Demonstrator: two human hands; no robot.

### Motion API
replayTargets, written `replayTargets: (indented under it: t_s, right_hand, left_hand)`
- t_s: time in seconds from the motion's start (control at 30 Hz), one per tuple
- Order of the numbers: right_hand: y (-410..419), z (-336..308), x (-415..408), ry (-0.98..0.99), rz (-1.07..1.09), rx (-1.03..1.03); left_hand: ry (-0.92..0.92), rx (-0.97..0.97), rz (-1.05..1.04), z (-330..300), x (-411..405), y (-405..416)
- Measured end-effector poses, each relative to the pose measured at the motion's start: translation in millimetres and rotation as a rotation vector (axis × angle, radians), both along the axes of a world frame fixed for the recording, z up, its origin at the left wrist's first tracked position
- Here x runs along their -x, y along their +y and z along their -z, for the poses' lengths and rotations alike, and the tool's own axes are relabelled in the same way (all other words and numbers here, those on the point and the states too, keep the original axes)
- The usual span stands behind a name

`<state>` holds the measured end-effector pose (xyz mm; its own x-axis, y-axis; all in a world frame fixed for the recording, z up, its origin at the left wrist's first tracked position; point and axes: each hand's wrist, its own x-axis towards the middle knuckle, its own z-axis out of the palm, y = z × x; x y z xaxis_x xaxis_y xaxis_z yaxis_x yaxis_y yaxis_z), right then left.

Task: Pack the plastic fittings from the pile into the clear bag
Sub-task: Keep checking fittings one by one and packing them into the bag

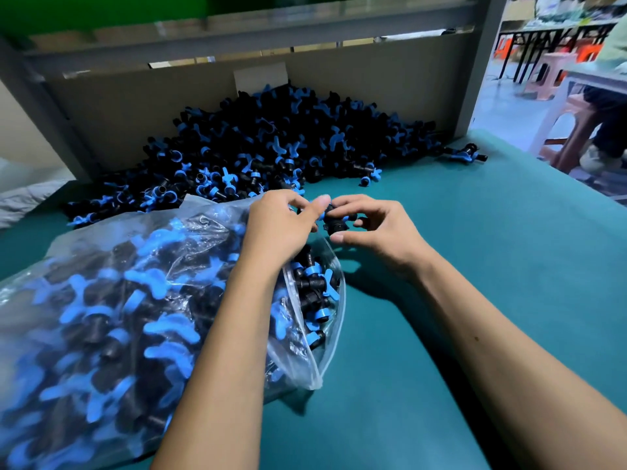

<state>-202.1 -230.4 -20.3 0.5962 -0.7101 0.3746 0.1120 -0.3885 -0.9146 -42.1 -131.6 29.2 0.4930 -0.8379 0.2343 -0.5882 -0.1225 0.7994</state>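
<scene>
Nearest, the clear bag of fittings lies at 8 o'clock on the counter. Left hand and right hand both pinch one fitting in their grip; the pile sits at 12 o'clock.

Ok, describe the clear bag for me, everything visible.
The clear bag is thin, wrinkled, glossy plastic, lying on its side on the green table, bulging with black-and-blue fittings. Its open mouth faces right, below both hands. The left forearm lies across it. The pile sits just behind.
</scene>
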Motion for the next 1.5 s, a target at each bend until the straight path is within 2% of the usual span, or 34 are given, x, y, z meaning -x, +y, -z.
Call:
replayTargets:
  t_s: [0.27, 0.4, 0.47, 0.53, 0.63, 0.9, 1.03, 1.13, 1.37, 1.5]
  right_hand:
    - [6.4, 4.0, 3.1, -0.278, -0.129, -0.23]
    - [10.0, 1.6, -1.5, -0.292, -0.125, -0.216]
    - [10.3, -0.1, -3.3, -0.366, -0.116, -0.291]
    - [8.0, 0.4, -3.5, -0.446, -0.016, -0.372]
    - [6.8, 6.1, -4.2, -0.376, 0.105, -0.418]
    - [10.8, 8.9, -8.4, -0.299, 0.079, -0.402]
    - [0.9, 8.9, 1.0, -0.449, 0.176, -0.515]
    - [-2.2, 10.2, 5.0, -0.498, 0.191, -0.557]
    - [13.1, 9.9, -12.1, -0.358, 0.025, -0.371]
    - [11.0, 8.2, -9.7, -0.414, 0.071, -0.417]
  left_hand:
    - [0.202, 0.046, 0.009, 0.6, -2.2, 0.8]
    - [0.213, 0.057, -0.008, 1.5, -1.8, 1.0]
    - [0.204, 0.053, -0.034, 1.7, -3.1, 0.5]
    - [0.214, 0.052, -0.032, 0.7, -3.8, 0.5]
    - [0.199, 0.047, -0.026, -0.5, -1.7, 2.1]
    - [0.169, 0.006, 0.002, -1.3, 0.1, 9.0]
    - [0.273, 0.053, -0.017, -6.7, -0.4, 8.8]
    - [0.28, 0.063, -0.029, -7.8, -1.4, 9.1]
    - [0.154, -0.049, 0.078, -5.1, 0.7, 12.4]
    - [0.201, -0.04, 0.075, -8.6, 0.4, 13.5]
